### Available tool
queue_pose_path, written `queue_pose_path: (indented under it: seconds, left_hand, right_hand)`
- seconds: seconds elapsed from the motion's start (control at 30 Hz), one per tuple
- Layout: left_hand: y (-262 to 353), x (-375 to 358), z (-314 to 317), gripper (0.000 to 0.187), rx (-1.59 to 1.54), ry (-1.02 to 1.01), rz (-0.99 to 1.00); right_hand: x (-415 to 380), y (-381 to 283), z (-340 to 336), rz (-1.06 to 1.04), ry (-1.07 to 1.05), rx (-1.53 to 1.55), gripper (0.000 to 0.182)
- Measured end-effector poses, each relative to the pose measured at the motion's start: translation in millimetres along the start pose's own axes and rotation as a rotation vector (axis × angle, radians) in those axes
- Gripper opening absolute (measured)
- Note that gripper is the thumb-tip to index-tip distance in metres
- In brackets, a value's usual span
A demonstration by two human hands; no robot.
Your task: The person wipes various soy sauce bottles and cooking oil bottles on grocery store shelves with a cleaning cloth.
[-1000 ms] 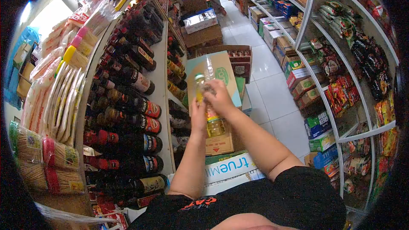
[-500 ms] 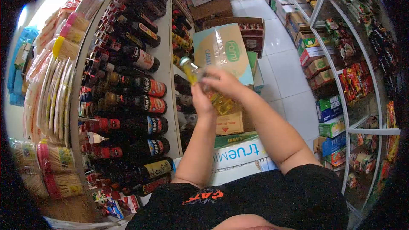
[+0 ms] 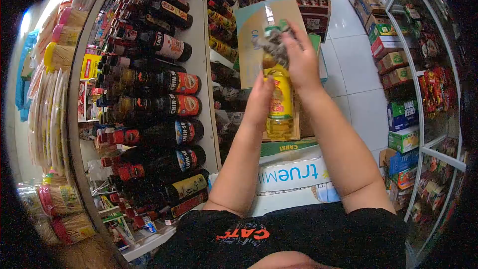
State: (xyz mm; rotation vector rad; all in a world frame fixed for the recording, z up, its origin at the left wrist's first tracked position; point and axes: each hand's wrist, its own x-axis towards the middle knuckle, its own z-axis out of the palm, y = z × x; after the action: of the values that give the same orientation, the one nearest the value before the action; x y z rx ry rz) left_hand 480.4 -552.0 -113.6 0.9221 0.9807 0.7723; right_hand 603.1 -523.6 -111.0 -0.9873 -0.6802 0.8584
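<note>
A bottle of yellow cooking oil (image 3: 281,100) with a yellow label is in front of me, its capped end pointing away. My left hand (image 3: 260,98) is closed around its left side, with the thumb over the label. My right hand (image 3: 301,62) is closed on a crumpled grey cloth (image 3: 275,50), which lies against the neck of the bottle. Something green, apparently the cap, shows at the cloth's far edge. Beneath the hands is a large cardboard carton (image 3: 245,22).
On my left, a shelf holds rows of dark sauce bottles (image 3: 164,105) lying with their bases toward me. A white printed box (image 3: 289,177) is close to my body. Glass-fronted shelves (image 3: 423,150) with packets line the right, beyond the tiled floor (image 3: 348,65).
The oil bottle has moved right and its label now faces up. My right hand has shifted right and is now over the neck with the cloth. The view has shifted slightly.
</note>
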Motion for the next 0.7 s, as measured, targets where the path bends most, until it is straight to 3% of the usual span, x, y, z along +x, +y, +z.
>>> queue_pose_path:
  seconds: [0.07, 0.17, 0.27, 0.43, 0.47, 0.57, 0.6, 0.7]
  left_hand:
    - [2, -1, 7, 0.041, 0.031, -0.014, 0.017]
    - [3, 0, 10, 0.036, -0.058, 0.004, 0.001]
    - [-4, 5, 4, 0.031, -0.178, 0.117, 0.076]
    - [-17, 17, -26, 0.04, -0.339, 0.5, 0.168]
    - [-14, 16, -27, 0.037, -0.424, 0.478, 0.17]
    - [-15, 18, -30, 0.034, -0.553, 0.358, 0.162]
    - [-16, 19, -31, 0.034, -0.575, 0.317, 0.16]
    - [-11, 21, -22, 0.032, -0.517, 0.272, 0.152]
  right_hand:
    - [3, -7, 0, 0.055, 0.123, 0.12, 0.035]
    - [6, 6, -6, 0.153, -0.011, 0.035, 0.036]
    - [2, 43, -2, 0.09, -0.244, -0.269, 0.044]
    - [-17, 9, 10, 0.093, -0.733, -0.424, 0.043]
    - [-17, 3, 9, 0.07, -0.833, -0.484, 0.042]
    - [-18, 11, 8, -0.064, -0.804, -0.51, 0.038]
    - [-19, 11, 8, -0.002, -0.771, -0.457, 0.034]
    - [-16, 11, 9, -0.003, -0.536, -0.453, 0.03]
